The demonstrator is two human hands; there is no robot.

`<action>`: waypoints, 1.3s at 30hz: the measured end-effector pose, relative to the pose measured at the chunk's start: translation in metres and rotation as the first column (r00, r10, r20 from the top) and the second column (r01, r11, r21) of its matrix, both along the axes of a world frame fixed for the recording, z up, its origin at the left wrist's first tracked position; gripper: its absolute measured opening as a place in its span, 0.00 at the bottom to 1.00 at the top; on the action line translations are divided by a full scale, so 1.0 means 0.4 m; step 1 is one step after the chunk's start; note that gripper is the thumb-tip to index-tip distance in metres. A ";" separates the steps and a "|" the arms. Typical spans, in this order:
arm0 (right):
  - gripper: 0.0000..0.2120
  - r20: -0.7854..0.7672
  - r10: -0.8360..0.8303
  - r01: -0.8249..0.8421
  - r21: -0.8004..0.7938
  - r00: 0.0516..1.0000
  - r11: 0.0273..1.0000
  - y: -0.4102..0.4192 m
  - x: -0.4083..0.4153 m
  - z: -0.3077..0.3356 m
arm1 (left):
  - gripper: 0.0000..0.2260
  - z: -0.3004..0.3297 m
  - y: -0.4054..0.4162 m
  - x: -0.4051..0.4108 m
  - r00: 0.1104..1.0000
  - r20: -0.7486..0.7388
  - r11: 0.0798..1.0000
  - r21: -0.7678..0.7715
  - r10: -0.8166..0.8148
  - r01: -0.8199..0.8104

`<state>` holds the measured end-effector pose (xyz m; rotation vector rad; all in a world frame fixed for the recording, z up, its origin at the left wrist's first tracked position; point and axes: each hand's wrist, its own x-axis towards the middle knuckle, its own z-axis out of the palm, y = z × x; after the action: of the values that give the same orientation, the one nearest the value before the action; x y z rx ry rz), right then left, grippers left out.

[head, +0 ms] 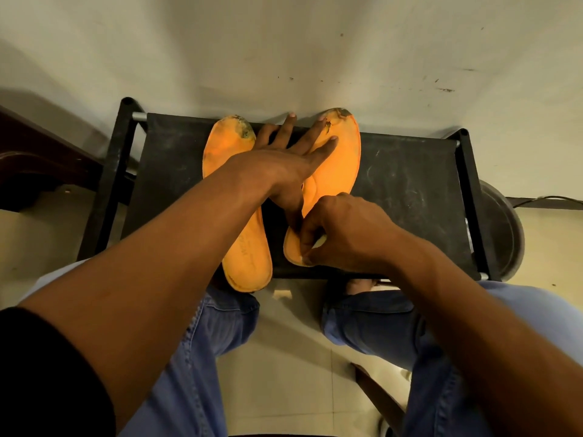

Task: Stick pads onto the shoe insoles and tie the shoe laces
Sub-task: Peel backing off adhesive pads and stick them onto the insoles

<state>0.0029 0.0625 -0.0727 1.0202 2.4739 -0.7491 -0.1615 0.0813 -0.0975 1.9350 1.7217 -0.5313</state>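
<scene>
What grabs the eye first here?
Two bright orange insoles lie side by side on a black stool against the pale wall: the left insole and the right insole, both with dark, worn toe ends. The left hand lies flat with spread fingers pressing the right insole's front, while the right hand works with curled fingers at its heel end.

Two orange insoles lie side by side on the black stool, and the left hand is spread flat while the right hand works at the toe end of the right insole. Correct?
Not quite. In the head view the right hand works at the heel end of the right insole, nearest the person. The rest stands.
</scene>
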 end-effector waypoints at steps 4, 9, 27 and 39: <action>0.05 -0.133 -0.005 0.008 0.026 0.991 1.000 -0.030 -0.017 -0.018 | 0.65 0.001 -0.006 0.007 1.000 -0.014 1.000 0.021 0.014 -0.014; 0.04 -0.153 -0.018 0.021 0.015 0.988 1.000 -0.036 -0.026 -0.025 | 0.64 -0.003 -0.008 0.004 1.000 -0.017 1.000 0.028 0.007 -0.007; 0.04 -0.073 0.055 -0.063 -0.100 0.996 0.993 -0.006 -0.018 0.001 | 0.66 -0.006 -0.004 0.001 1.000 -0.002 1.000 0.018 -0.001 0.001; 0.08 0.058 0.034 -0.030 -0.069 0.998 0.997 0.012 -0.010 0.013 | 0.70 -0.006 -0.002 0.004 1.000 -0.019 1.000 0.005 0.007 -0.007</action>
<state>-0.0010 0.0675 -0.0674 0.9628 2.3919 -0.7759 -0.1600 0.0804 -0.0997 1.9325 1.7420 -0.5451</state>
